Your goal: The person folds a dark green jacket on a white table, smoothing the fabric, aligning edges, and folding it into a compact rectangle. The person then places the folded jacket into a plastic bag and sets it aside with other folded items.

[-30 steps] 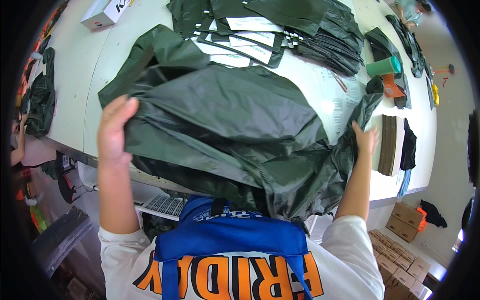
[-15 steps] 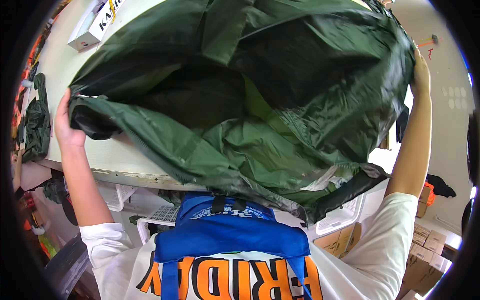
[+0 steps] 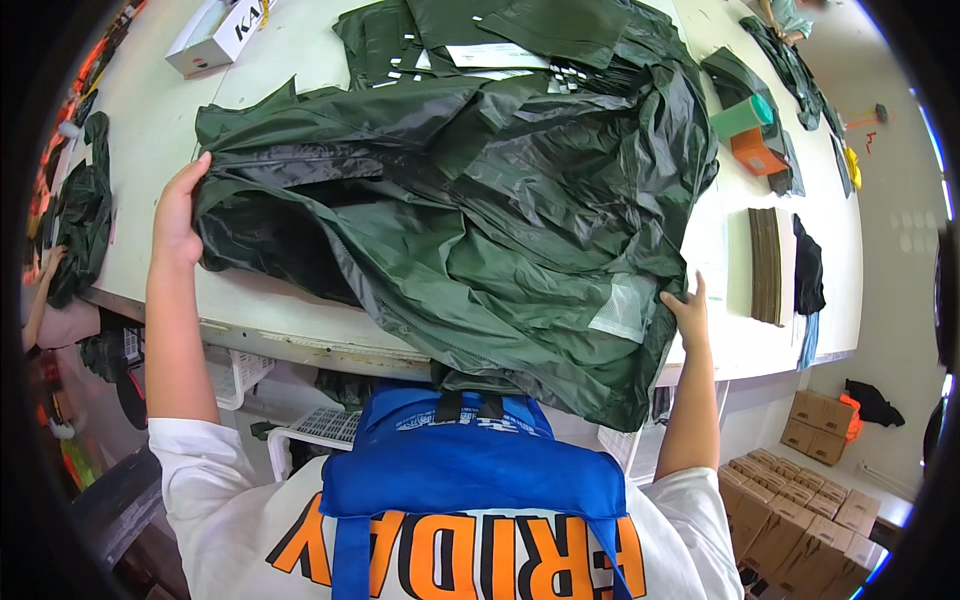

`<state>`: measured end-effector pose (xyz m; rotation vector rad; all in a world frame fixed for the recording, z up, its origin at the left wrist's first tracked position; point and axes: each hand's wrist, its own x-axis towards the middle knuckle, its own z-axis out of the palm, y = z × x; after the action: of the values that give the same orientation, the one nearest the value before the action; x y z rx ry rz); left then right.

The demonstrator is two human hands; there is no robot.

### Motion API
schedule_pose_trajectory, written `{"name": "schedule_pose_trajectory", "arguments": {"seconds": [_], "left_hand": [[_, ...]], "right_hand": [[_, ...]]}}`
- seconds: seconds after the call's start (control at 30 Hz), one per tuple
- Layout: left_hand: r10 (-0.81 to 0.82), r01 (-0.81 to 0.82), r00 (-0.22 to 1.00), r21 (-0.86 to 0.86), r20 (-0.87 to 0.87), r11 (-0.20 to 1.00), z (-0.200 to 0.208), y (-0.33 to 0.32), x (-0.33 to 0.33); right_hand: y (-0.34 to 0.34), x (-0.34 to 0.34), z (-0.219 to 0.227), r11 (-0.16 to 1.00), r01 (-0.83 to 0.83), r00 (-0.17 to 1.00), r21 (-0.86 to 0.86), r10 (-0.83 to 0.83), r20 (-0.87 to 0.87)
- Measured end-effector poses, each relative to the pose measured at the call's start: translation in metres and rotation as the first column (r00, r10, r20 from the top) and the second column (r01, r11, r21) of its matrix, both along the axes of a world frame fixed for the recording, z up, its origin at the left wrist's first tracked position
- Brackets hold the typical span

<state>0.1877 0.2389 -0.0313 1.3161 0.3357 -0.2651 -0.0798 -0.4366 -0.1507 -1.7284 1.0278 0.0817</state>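
Note:
A dark green, shiny rain jacket (image 3: 440,230) lies spread and crumpled over the white table (image 3: 290,318), its lower part hanging past the near edge. A zipper runs along its front edge, and a pale mesh patch (image 3: 617,309) shows at its right side. At the jacket's left end my left hand (image 3: 178,222) grips the fabric edge, most fingers hidden by it. My right hand (image 3: 688,312) is at the lower right edge, thumb touching the fabric and a finger stretched apart from it.
Behind the jacket lies a pile of dark green garments (image 3: 540,30) with white labels. A green-and-white roll (image 3: 742,117), an orange box (image 3: 757,152) and a brown cardboard stack (image 3: 766,266) stand to the right. Far left is a white box (image 3: 215,38). Other people's hands work at both far sides.
The jacket, held up and billowing before, has come down onto the table. My right hand has moved down and inward and its fingers have spread; my left hand has shifted slightly right.

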Motion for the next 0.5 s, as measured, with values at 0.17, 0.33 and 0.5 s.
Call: {"name": "schedule_pose_trajectory", "arguments": {"seconds": [0.17, 0.33, 0.5], "left_hand": [[-0.036, 0.037, 0.999, 0.058, -0.018, 0.998, 0.007, 0.01, 0.005], [-0.004, 0.009, 0.998, 0.083, -0.058, 0.997, -0.002, 0.013, 0.016], [0.047, -0.044, 0.996, 0.031, -0.073, 0.999, -0.001, 0.057, 0.021]], "right_hand": [[0.028, 0.038, 0.014, 0.58, -0.195, 0.957, -0.791, 0.291, -0.023], [0.078, 0.077, 0.026, 0.445, -0.519, 0.71, -0.73, 0.7, -0.078], [0.084, 0.09, 0.031, 0.659, -0.686, 0.688, -0.309, 0.725, 0.017]]}}
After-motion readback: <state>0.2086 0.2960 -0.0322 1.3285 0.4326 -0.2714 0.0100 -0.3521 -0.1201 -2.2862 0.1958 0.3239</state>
